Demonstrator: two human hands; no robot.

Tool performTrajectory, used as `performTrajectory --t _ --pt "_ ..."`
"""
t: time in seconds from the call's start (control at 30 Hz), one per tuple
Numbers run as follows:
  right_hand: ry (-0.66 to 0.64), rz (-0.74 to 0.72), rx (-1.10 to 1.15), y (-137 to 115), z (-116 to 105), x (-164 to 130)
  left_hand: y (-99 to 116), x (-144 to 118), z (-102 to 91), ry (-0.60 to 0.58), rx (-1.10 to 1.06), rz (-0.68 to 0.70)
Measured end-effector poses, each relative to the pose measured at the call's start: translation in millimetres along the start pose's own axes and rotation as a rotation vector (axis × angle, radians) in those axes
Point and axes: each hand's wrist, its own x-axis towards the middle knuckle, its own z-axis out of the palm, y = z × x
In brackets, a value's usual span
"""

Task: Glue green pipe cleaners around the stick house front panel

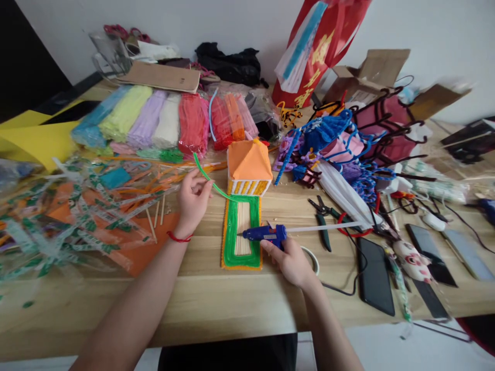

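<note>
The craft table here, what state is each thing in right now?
Glue gun: gripped in the right hand, nozzle over the green-edged board.
Green pipe cleaner: curved, free end pinched in the left hand, other end at the board.
Little house: upright at the far end of the board.
Pliers: lying on the table, handles apart.
Phone: flat, screen dark.
</note>
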Motion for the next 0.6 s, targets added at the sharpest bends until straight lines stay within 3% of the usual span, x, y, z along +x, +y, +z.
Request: performTrajectory --t 0.6 --pt "-0.039 -0.095 0.053 -4 -7 -20 2 0 0.4 -0.007 0.028 -0.006"
